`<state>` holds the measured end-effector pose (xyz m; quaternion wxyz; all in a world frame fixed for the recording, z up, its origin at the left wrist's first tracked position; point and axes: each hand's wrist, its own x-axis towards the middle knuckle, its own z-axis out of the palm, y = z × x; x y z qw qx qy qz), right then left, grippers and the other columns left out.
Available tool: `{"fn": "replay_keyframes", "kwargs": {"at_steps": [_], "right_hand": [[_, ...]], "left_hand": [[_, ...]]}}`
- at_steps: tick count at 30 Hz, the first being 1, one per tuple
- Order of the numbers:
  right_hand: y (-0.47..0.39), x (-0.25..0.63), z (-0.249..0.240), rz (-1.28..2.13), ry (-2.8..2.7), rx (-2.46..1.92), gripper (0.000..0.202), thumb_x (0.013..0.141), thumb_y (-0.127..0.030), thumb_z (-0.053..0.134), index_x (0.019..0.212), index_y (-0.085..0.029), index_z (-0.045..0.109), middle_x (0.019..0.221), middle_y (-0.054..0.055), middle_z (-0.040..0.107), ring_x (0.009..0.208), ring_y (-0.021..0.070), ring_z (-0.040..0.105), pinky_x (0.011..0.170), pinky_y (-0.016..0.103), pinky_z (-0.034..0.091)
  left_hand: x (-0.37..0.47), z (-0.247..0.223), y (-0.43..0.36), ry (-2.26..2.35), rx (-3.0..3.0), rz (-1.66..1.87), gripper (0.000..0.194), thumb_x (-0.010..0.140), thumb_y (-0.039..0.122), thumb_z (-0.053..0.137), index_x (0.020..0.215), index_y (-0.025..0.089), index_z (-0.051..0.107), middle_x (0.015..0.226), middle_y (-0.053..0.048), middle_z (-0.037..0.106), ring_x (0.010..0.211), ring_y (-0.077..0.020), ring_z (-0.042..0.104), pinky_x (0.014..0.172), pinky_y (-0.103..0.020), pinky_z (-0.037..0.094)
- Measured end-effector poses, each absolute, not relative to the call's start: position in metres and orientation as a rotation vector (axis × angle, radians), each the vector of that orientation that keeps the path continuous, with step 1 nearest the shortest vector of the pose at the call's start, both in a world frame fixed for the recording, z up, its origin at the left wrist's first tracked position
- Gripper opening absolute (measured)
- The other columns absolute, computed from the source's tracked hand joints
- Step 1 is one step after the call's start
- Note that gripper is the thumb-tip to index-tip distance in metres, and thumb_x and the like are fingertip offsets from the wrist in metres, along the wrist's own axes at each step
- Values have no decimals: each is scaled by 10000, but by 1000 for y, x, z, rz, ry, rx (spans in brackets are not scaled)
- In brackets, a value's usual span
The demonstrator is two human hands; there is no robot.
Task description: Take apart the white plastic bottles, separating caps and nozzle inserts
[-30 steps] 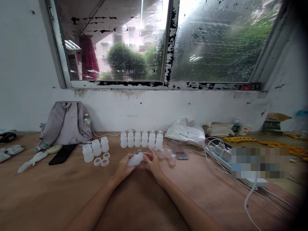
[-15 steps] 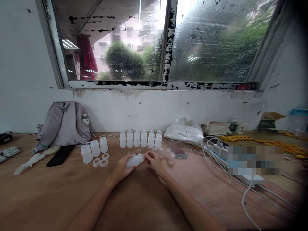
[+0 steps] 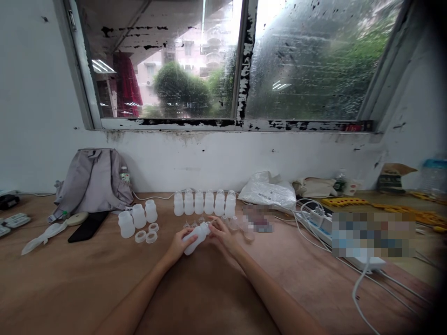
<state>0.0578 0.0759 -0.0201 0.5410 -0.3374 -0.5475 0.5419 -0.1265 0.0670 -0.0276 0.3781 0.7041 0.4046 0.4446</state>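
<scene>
A frosted white baby bottle (image 3: 196, 239) lies tilted in my left hand (image 3: 179, 245), its top end pointing up and to the right. My left fingers and thumb are closed around its body. At that top end, the fingers of my right hand (image 3: 222, 233) are closed on the neck ring and the clear tip, whose details are partly hidden. Just beyond my hands are several small clear bottle nipples (image 3: 194, 224). Close to my right hand stand clear domed caps (image 3: 233, 222).
Several assembled bottles (image 3: 208, 203) stand in a row at the back. To the left are three open bottles (image 3: 138, 216) and three white rings (image 3: 151, 237). A phone (image 3: 88, 226), a backpack (image 3: 91, 181), a plastic bag (image 3: 268, 190) and a power strip (image 3: 363, 260) with cables lie around.
The bottle has tipped more upright, its base dropping toward me. My left hand has shifted slightly left and down, while my right fingers stay at the bottle's top with their grip altered.
</scene>
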Motion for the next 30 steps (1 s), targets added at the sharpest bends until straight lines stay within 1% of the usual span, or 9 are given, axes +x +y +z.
{"fn": "replay_keyframes", "kwargs": {"at_steps": [3, 8, 12, 15, 17, 19, 23, 27, 30], "right_hand": [[75, 56, -20, 1491, -1304, -710, 478, 582, -334, 692, 1025, -218, 556, 902, 29, 605, 826, 174, 553, 693, 290, 431], [78, 52, -27, 1274, -1307, -1008, 293, 602, -419, 663, 692, -143, 622, 649, 20, 595, 624, 147, 541, 600, 279, 429], [73, 48, -25, 1358, -1228, -907, 317, 625, -437, 643, 789, -167, 619, 734, 24, 611, 663, 151, 558, 610, 278, 444], [66, 48, -16, 1533, -1199, -744, 362, 632, -412, 647, 900, -173, 604, 833, 48, 616, 709, 163, 573, 654, 302, 457], [62, 50, -11, 1568, -1200, -696, 351, 652, -406, 631, 904, -163, 605, 858, 63, 615, 734, 172, 573, 677, 314, 458], [60, 51, -8, 1572, -1194, -651, 328, 668, -388, 622, 897, -155, 612, 882, 72, 616, 771, 179, 570, 706, 316, 452], [63, 49, -13, 1544, -1142, -659, 253, 649, -335, 653, 807, -139, 637, 793, 65, 629, 735, 177, 571, 686, 302, 446], [72, 46, -22, 1361, -1123, -806, 244, 607, -355, 685, 704, -134, 648, 695, 40, 623, 656, 153, 555, 646, 288, 440], [73, 46, -22, 1282, -1138, -857, 264, 587, -371, 694, 707, -139, 655, 696, 37, 622, 659, 152, 551, 649, 284, 433]], "left_hand": [[-124, -30, 67, 1031, 1782, 1121, 352, 726, 421, 524, 915, 131, 591, 892, -67, 646, 834, -210, 589, 737, -301, 458], [-124, -30, 57, 1155, 2155, 1255, 418, 678, 381, 598, 1053, 206, 539, 1035, -53, 595, 961, -210, 538, 869, -344, 407], [-121, -32, 58, 1190, 2103, 1262, 434, 675, 403, 600, 1057, 205, 542, 1067, -57, 587, 998, -218, 523, 902, -362, 392], [-119, -32, 61, 1110, 1721, 1076, 448, 726, 507, 502, 991, 154, 577, 934, -80, 637, 818, -207, 595, 717, -329, 484], [-118, -31, 60, 914, 1478, 916, 536, 780, 558, 373, 1037, 125, 557, 874, -102, 643, 678, -173, 607, 559, -274, 487], [-118, -30, 58, 766, 1362, 801, 568, 804, 555, 317, 1103, 115, 518, 885, -118, 638, 634, -153, 604, 503, -245, 469], [-116, -30, 54, 909, 1633, 898, 493, 716, 444, 538, 1099, 133, 526, 989, -103, 623, 815, -211, 606, 666, -305, 495], [-112, -34, 53, 1093, 2071, 1207, 554, 642, 315, 621, 1166, 206, 478, 1189, -67, 527, 1081, -234, 485, 950, -372, 361], [-110, -35, 53, 1150, 2004, 1198, 526, 623, 316, 639, 1117, 194, 508, 1131, -77, 563, 1038, -234, 514, 923, -374, 384]]}}
